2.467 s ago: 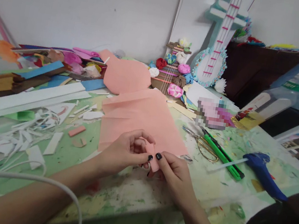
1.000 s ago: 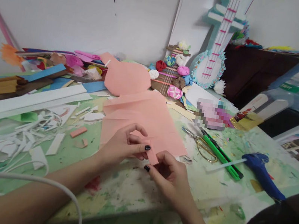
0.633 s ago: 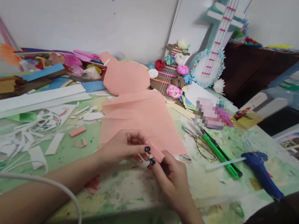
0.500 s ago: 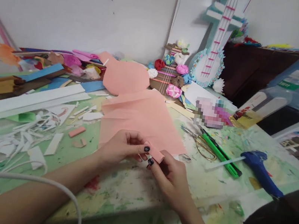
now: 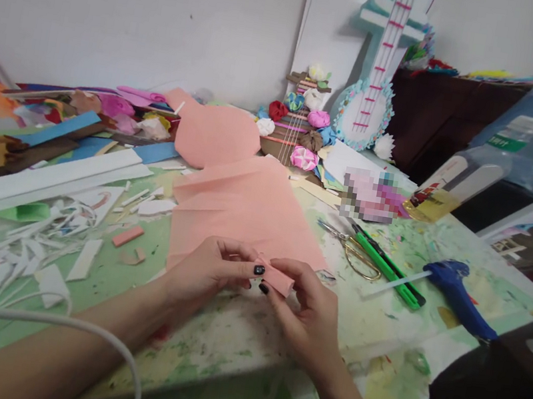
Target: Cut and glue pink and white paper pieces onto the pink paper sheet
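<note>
A small rolled piece of pink paper (image 5: 280,281) is pinched between both my hands above the near part of the table. My left hand (image 5: 219,270) grips its left end between thumb and fingers. My right hand (image 5: 307,300) closes on its right part, the thumb below and the fingers behind. Just beyond the hands lies a large creased sheet of pink paper (image 5: 244,213). A rounded pink cutout with a neck (image 5: 219,134) lies behind that sheet. To the left are a small pink strip (image 5: 128,236) and a pink scrap (image 5: 133,257).
Scissors (image 5: 356,254), a green utility knife (image 5: 387,266) and a blue glue gun (image 5: 463,301) lie to the right. A bottle (image 5: 474,165) stands behind them. White scraps (image 5: 26,249) cover the left; a white cable (image 5: 75,324) crosses my left forearm. Decorated model instruments (image 5: 367,107) stand at the back.
The view has shifted slightly, so the table things sit a little further left. Both hands still hold the pink roll, and my right fingers have moved a little along it.
</note>
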A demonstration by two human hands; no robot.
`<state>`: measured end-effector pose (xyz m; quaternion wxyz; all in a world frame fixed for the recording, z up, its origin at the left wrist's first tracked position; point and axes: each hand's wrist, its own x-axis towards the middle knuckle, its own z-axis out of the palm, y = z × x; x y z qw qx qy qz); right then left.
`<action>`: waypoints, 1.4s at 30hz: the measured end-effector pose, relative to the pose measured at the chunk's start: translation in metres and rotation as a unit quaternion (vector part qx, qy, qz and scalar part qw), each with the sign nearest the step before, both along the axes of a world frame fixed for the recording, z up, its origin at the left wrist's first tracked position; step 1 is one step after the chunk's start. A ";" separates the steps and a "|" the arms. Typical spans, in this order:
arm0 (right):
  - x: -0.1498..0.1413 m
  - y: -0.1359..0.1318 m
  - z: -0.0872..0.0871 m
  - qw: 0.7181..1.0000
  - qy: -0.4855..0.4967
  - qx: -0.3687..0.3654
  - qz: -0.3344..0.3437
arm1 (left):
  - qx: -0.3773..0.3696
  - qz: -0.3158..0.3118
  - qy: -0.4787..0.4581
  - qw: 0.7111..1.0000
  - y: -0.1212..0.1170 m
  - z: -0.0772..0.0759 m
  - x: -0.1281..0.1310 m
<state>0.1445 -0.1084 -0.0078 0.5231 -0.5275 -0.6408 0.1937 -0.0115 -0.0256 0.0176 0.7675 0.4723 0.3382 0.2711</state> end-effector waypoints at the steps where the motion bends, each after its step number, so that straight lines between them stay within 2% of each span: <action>1: 0.000 0.000 0.000 1.000 -0.001 0.006 0.001 | -0.003 -0.002 -0.003 1.000 0.000 0.000 0.000; 9: 0.000 -0.001 0.000 0.999 0.005 0.031 0.007 | -0.025 -0.030 -0.019 0.999 0.001 -0.002 0.001; 16: 0.003 0.001 0.005 0.999 0.039 0.008 0.028 | 0.018 -0.013 -0.030 0.999 0.001 -0.006 0.001; 18: 0.003 0.003 0.006 0.998 0.029 -0.003 0.046 | 0.029 -0.033 -0.019 0.999 0.003 -0.006 0.000; 21: 0.002 0.005 0.005 0.998 0.016 -0.016 0.060 | 0.042 -0.102 0.019 0.994 0.005 -0.005 -0.001; 24: 0.007 0.004 0.007 0.999 0.001 -0.009 0.046 | 0.060 -0.118 0.025 0.991 0.007 -0.002 -0.003; 27: 0.030 0.003 0.014 0.997 -0.068 0.006 -0.020 | 0.072 -0.064 0.043 0.994 0.011 0.000 -0.006; 29: 0.059 0.004 0.019 0.979 -0.141 0.021 -0.148 | 0.062 -0.032 0.043 0.997 0.012 0.002 -0.008; 31: 0.093 0.008 0.022 0.935 -0.248 -0.021 -0.252 | 0.047 -0.015 0.036 0.998 0.013 0.004 -0.009; 33: 0.128 0.012 0.023 0.879 -0.360 -0.103 -0.294 | 0.038 -0.013 0.039 0.998 0.012 0.006 -0.009; 35: 0.156 0.017 0.022 0.820 -0.456 -0.150 -0.311 | 0.037 -0.019 0.047 0.998 0.012 0.007 -0.008; 36: 0.167 0.019 0.021 0.802 -0.483 -0.171 -0.307 | 0.039 -0.022 0.050 0.998 0.011 0.006 -0.008; 38: 0.179 0.022 0.019 0.794 -0.498 -0.209 -0.279 | 0.049 -0.024 0.050 0.997 0.012 0.005 -0.007; 42: 0.181 0.029 0.020 0.806 -0.491 -0.221 -0.244 | 0.066 -0.027 0.050 0.996 0.014 0.001 -0.006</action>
